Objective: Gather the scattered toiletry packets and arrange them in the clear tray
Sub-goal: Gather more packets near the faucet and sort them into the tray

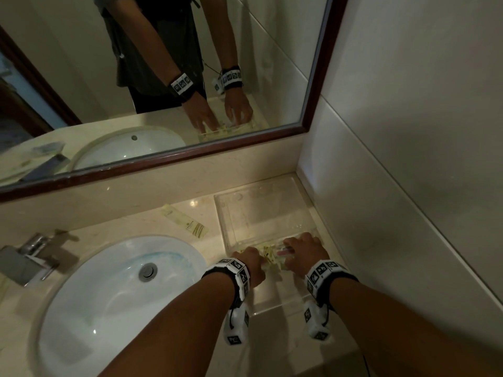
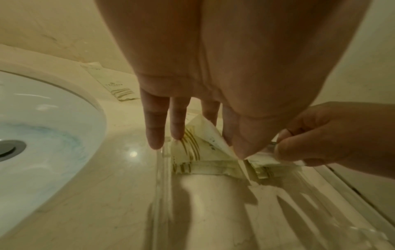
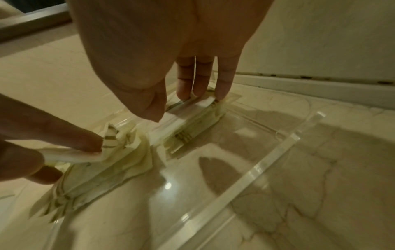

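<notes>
1. While both hands reach into the clear tray (image 1: pixel 231 213), the left hand (image 1: pixel 251 261) has its grip closed on a cream packet (image 2: pixel 200 135), thumb and forefinger pinching its raised edge, the other fingers (image 2: pixel 153 125) hanging straight down to the tray's left wall.
2. The right hand (image 1: pixel 306 250) has its grip apart: three straight fingertips (image 3: pixel 224 84) press on a second stack of packets (image 3: pixel 192 121), and the thumb hangs just above it, not pinching.
3. Both stacks lie side by side across the middle of the tray, touching or nearly so; how many packets are in each cannot be told.
4. One more packet (image 1: pixel 187 223) lies flat on the tabletop (image 1: pixel 109 227), outside the tray, between its left wall and the back ledge.
5. The tray sits in the right corner of the marble tabletop, close against the side wall (image 1: pixel 408 131).
6. A white sink (image 1: pixel 109 295) with a metal drain fills the left part, and a tap (image 1: pixel 30 257) stands beside it.
7. A mirror (image 1: pixel 163 77) in a dark wooden frame hangs above the ledge and reflects both arms and the tray.
</notes>
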`<control>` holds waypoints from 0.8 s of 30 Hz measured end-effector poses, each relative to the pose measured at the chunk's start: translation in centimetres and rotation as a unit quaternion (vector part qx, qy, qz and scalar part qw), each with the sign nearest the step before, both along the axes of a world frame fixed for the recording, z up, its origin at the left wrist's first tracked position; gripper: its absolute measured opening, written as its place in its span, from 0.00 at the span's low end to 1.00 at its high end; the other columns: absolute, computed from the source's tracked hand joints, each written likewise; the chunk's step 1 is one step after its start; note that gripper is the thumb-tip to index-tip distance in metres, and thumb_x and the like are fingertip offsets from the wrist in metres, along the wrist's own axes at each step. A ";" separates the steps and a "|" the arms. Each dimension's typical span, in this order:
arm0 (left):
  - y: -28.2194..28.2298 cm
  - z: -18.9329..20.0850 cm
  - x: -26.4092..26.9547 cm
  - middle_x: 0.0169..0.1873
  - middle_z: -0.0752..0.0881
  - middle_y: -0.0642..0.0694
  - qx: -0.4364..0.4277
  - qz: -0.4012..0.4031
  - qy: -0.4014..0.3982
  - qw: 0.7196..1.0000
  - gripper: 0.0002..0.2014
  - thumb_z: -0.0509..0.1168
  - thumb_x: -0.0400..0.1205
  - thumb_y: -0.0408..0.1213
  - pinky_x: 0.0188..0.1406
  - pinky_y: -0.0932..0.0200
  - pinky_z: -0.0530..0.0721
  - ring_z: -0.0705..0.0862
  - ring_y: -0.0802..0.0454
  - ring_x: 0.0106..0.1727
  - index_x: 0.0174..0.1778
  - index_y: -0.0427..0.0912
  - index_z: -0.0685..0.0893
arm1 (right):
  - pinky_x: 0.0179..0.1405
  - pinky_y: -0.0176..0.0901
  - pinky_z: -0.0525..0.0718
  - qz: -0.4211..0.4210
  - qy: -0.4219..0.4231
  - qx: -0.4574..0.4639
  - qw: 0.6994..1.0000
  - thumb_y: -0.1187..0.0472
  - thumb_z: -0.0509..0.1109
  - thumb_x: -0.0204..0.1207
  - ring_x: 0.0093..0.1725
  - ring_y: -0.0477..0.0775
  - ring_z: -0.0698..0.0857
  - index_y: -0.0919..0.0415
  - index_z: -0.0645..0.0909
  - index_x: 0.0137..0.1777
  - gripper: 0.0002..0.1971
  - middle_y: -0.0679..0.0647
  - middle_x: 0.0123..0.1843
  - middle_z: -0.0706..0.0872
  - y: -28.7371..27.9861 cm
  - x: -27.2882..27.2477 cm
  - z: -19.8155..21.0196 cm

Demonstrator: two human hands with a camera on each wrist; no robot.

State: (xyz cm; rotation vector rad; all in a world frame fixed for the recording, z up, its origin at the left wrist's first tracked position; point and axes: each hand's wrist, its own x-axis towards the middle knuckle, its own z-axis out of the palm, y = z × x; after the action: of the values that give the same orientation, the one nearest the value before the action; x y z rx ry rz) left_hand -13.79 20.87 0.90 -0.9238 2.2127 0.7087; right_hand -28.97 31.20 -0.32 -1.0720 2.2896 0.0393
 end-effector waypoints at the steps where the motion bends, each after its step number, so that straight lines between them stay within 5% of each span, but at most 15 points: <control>1: 0.0 0.0 0.0 0.80 0.64 0.49 -0.002 -0.009 0.001 1.000 0.26 0.62 0.82 0.48 0.75 0.41 0.73 0.70 0.35 0.77 0.79 0.57 0.73 | 0.72 0.53 0.73 -0.001 -0.002 0.001 1.000 0.50 0.67 0.69 0.72 0.64 0.69 0.38 0.72 0.74 0.30 0.56 0.72 0.69 -0.1 0.0 0.1; 9: -0.4 1.1 1.1 0.85 0.58 0.50 -0.002 0.002 0.043 0.999 0.25 0.62 0.84 0.43 0.80 0.51 0.68 0.66 0.42 0.82 0.79 0.58 0.72 | 0.69 0.54 0.76 0.004 0.040 -0.024 0.999 0.40 0.67 0.70 0.71 0.59 0.71 0.38 0.73 0.74 0.29 0.53 0.71 0.74 0.7 -0.1 1.6; 13: -1.0 1.8 2.6 0.82 0.66 0.48 -0.014 0.044 0.072 0.996 0.24 0.63 0.83 0.45 0.79 0.55 0.67 0.69 0.46 0.81 0.77 0.56 0.75 | 0.72 0.55 0.74 0.008 0.044 -0.044 0.998 0.36 0.65 0.73 0.73 0.60 0.71 0.41 0.73 0.76 0.30 0.54 0.72 0.72 0.5 -0.1 2.6; 19: -3.0 4.4 7.5 0.78 0.73 0.46 -0.052 0.156 0.085 0.983 0.22 0.62 0.84 0.45 0.70 0.56 0.74 0.76 0.44 0.74 0.76 0.52 0.77 | 0.72 0.53 0.75 0.029 0.045 -0.116 0.992 0.47 0.67 0.73 0.73 0.58 0.69 0.42 0.73 0.76 0.29 0.53 0.74 0.70 -1.4 2.2 4.7; 24: -3.6 6.9 13.2 0.77 0.75 0.45 -0.077 0.240 0.102 0.962 0.22 0.62 0.84 0.44 0.71 0.56 0.74 0.77 0.45 0.74 0.75 0.50 0.78 | 0.73 0.53 0.74 0.085 0.038 -0.151 0.984 0.45 0.67 0.74 0.75 0.58 0.68 0.42 0.72 0.77 0.29 0.53 0.75 0.69 -5.0 6.2 6.6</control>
State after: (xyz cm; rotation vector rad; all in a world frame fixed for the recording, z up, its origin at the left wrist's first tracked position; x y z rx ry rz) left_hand -0.57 17.25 7.82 -1.5596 2.2624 0.8888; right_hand -22.82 26.20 6.30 -1.4401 2.3150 -0.2081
